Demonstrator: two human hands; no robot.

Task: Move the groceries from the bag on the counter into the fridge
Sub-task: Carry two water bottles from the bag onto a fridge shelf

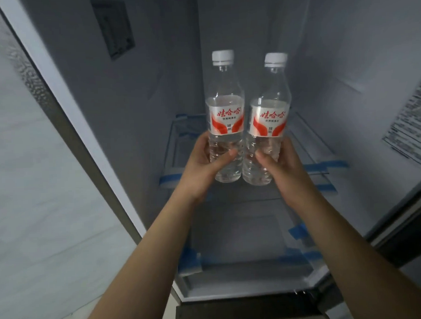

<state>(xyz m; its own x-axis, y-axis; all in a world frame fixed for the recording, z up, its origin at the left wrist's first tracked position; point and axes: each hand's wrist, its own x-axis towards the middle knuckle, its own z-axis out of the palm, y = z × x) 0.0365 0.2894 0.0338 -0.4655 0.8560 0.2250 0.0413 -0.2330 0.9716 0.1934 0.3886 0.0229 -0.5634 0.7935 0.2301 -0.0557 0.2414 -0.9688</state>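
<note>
Bottles, 2 of them, upright and side by side inside the fridge [344, 59]: left hand [205, 164] grips the left bottle [225, 116], right hand [283, 164] the right bottle [269, 124], above the glass shelf [306, 141]. Lower both level, well back from its front edge.

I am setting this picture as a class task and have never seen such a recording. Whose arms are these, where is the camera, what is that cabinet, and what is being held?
There is no machine here: a person does the work with bare hands. The one picture comes from a wide-angle camera worn on the person's head, looking forward and down, so both forearms reach in from below. The left hand grips one clear water bottle, and the right hand grips a second bottle. Both have white caps and red and white labels, and are held upright side by side. Behind them is the open fridge. Its glass shelf has blue tape on the edges. The bottles are not set down yet.
</note>
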